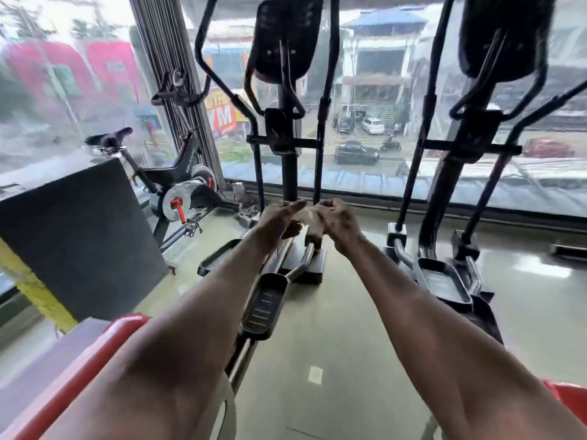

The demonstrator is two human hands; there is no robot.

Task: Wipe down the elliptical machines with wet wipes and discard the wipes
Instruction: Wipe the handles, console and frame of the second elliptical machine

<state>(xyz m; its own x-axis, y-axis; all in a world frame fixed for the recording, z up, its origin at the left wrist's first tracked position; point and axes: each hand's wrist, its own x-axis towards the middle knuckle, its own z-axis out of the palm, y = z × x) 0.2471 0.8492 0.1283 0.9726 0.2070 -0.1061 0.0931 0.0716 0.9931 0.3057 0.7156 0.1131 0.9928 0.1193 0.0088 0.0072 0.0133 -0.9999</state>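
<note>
Nearest, bottom edge: red padded bench (95, 350) at lower left, w/ another red bit (568, 401) at lower right corner. Two bare forearms reach fwd over a pale glossy floor (333, 328). Left hand (279, 220) and right hand (338, 222) meet mid-frame, close together, w/ a crumpled whitish wipe (306, 215) between them. Left hand: fingers mostly straight, thumb up, touching the wipe's left side; grip unclear due to blur. Right hand: fingers curled, pinching the wipe from the right. Wipe is held in the air, above the base of the near elliptical (287, 131), not touching the machine. Below the hands: that elliptical's foot pedal (263, 306) on a chrome rail, running toward the camera; second pedal (219, 255) to its left. Left side: big dark box (79, 242) w/ a yellow strip (35, 290) under it. Beyond the box: spin bike (178, 182), black frame, silver flywheel, red pedal crank. Centre: elliptical's upright post, console and curved black handlebars, seen from behind. Right: second elliptical (470, 138), same build, pedals (441, 281) low down. Farthest: full-height windows (365, 90), wet and blurred; outside a street w/ parked cars (357, 154), a motorbike, buildings, a pink hoarding at left.
</note>
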